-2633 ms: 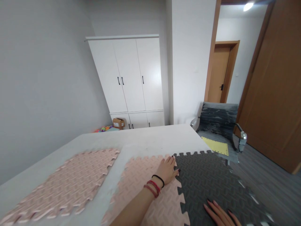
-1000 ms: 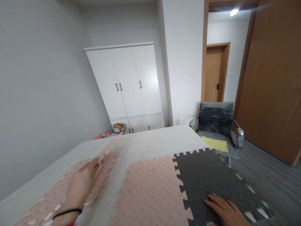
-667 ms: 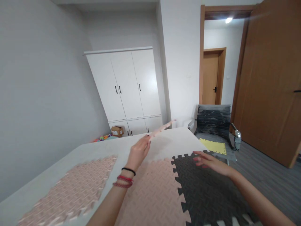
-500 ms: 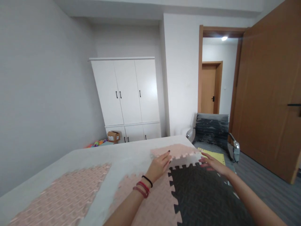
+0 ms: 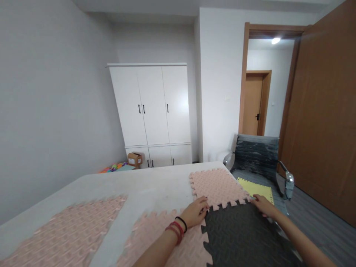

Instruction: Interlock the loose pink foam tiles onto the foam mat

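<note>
A pink foam puzzle mat tile with toothed edges lies at the far end of the table, its near edge meeting the far edge of a black foam mat tile. My left hand, with bracelets at the wrist, has its fingers closed at the pink tile's near left corner. At that tile's near right corner, my right hand pinches the edge where pink and black meet. A second pink tile joins the black tile's left side, partly hidden under my left forearm.
Another pink tile lies apart on the left of the white table. Beyond the table's right edge stands a dark chair with a yellow mat tile on its seat. A white cabinet stands behind.
The far pink tile has come down toward me, and its near edge now meets the black tile. Both hands have moved nearer, to its two near corners. The view has shifted slightly.
</note>
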Demonstrator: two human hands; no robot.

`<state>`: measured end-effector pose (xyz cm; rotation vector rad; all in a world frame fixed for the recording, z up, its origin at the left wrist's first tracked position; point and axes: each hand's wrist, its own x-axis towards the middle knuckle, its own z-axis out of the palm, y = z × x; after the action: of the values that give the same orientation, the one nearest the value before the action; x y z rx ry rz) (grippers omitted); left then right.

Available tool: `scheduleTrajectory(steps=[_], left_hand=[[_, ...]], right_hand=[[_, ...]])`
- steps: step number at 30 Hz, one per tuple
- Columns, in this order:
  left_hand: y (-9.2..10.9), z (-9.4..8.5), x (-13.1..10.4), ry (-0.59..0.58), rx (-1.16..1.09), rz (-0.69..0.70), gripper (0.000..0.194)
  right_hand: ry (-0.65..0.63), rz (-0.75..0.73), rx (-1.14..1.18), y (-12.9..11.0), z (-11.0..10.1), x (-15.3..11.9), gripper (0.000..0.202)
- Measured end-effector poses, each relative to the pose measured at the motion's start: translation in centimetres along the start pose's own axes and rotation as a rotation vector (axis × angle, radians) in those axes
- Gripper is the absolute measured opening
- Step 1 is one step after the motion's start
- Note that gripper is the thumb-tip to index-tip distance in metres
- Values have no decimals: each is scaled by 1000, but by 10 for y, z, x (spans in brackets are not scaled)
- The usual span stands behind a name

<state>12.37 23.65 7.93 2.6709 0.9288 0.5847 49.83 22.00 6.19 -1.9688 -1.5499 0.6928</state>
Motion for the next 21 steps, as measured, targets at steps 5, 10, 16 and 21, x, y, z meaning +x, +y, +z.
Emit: scheduleTrajectory(steps=[5,10,16,21], left_hand=[[-3,12,18,-9,-52,9,27],[-4,13,24,-32,-44,1,24],[-2,10,23,-28,8,-2,16],[3,10,23,-41,107,-35,25]], right_hand=[[-30,-33,-407,18,15,28,50],[29,19,-605,27,30,30,58],[90,-12,-623,25,33,26,63],[77,-19,-657,21,32,24,57]])
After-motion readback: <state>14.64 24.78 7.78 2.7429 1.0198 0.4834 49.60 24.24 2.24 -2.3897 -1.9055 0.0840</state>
